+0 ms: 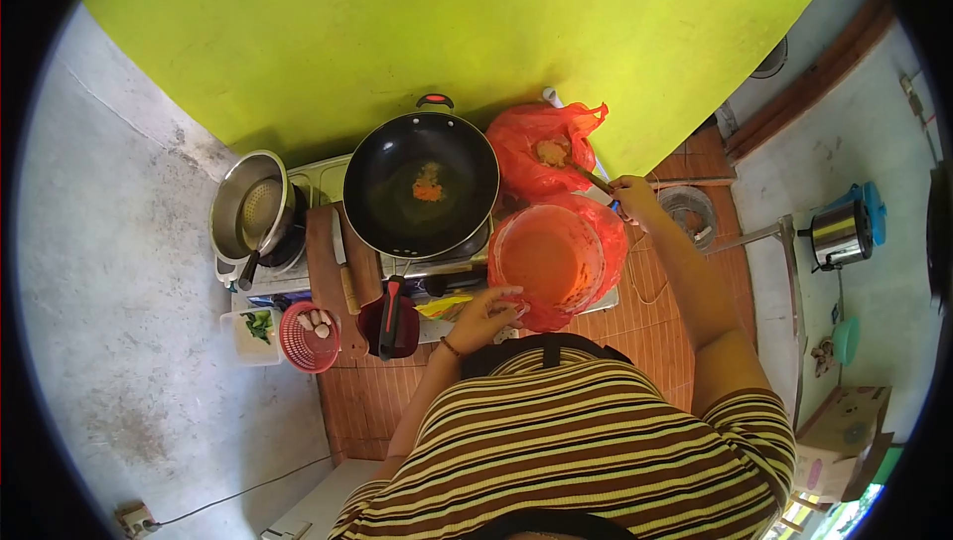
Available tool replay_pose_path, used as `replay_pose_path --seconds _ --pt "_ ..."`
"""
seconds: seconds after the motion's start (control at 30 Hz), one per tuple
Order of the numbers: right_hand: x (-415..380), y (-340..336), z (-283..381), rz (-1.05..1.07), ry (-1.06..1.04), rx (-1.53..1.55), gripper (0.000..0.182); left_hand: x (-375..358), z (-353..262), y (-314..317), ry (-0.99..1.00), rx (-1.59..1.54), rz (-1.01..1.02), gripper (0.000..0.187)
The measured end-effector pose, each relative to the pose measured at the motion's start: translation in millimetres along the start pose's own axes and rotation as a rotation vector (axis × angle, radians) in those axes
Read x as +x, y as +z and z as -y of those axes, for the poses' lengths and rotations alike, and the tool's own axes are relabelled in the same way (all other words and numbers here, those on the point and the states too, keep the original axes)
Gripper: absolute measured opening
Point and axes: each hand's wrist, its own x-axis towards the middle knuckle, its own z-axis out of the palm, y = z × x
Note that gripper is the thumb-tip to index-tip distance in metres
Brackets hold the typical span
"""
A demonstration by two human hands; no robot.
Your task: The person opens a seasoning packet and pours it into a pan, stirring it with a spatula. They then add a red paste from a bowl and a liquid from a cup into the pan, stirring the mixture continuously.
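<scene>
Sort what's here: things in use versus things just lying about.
In use: bowl gripped by left hand; spoon in right hand, dipped in red bag; wok.
Lying about: pot, basket, knife, kettle.

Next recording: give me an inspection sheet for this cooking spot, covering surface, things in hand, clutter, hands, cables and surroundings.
Surface: bamboo mat on the floor, with a stove at its far edge.
Things in hand: orange bowl held at its near rim; a stick-like utensil reaching into a red bag.
Clutter: wok with a little orange food, steel pot, cutting board, red basket, white tub.
Hands: left hand grips the bowl; right hand holds the utensil.
Cables: a cord runs to a socket on the concrete.
Surroundings: green wall, metal cooker, cardboard box.
</scene>
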Motion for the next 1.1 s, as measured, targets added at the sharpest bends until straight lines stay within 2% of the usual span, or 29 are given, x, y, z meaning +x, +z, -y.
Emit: replay_pose_path --seconds 0.3,0.4,0.6,0.8,1.0,1.1 --pt "7.5 0.2 -6.0 0.027 0.019 0.056 0.018 -2.3 -2.2 1.1 -0.028 -0.015 0.004 0.041" --pt "7.8 -0.4 -3.1 0.046 0.097 0.118 0.015 -0.8 -5.7 2.3 -0.034 -0.011 0.001 0.042" --pt "3.1 -23.7 -5.1 0.317 0.302 0.569 0.012 1.0 -6.4 0.2 -0.028 -0.011 0.010 0.042" --pt "-31.1 -47.3 14.2 0.335 0.251 0.469 0.013 3.4 -4.1 -2.7 -0.035 -0.022 0.011 0.043" --pt "-73.4 -60.6 46.6 0.340 0.056 0.314 0.022 5.4 -7.1 -4.4 -0.066 -0.002 0.014 0.043" --pt "-92.0 -47.8 73.3 0.325 0.011 0.245 0.022 2.4 -20.1 -1.6 -0.105 0.021 0.011 0.042"
